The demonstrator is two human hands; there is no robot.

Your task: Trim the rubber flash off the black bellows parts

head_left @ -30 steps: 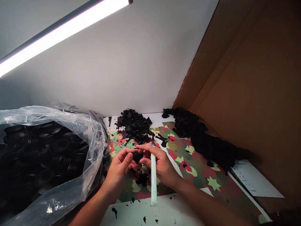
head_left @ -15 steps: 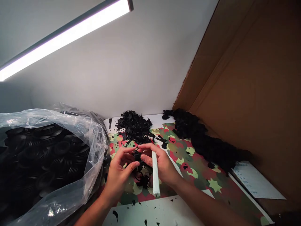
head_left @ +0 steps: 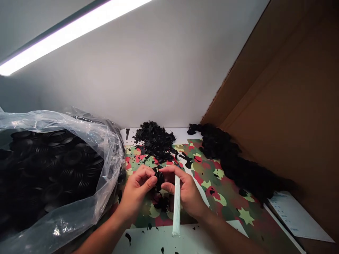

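Both hands meet over the patterned sheet around a black ribbed rubber bellows [head_left: 159,180]. My left hand [head_left: 137,185] is closed, pinching the bellows' left side between thumb and fingers. On the other side, my right hand [head_left: 185,188] curls its thumb and index finger against the same part. A white wrapped stick-like handle [head_left: 176,208] is also tucked in that hand, its end pointing down toward me; its other end is hidden. Directly below the hands lie black ribbed pieces [head_left: 161,203], partly covered by the fingers.
A clear plastic bag [head_left: 111,158] full of black ribbed parts [head_left: 53,162] stands at the left. Behind the hands is a heap of black scraps [head_left: 153,139]. Along the cardboard wall [head_left: 286,106] runs a dark pile [head_left: 235,158], with a white paper [head_left: 299,218] near it.
The bellows has turned between my fingers and shows more of its ribbed side. My left fingers have drawn closer together in a pinch. The view has shifted slightly.
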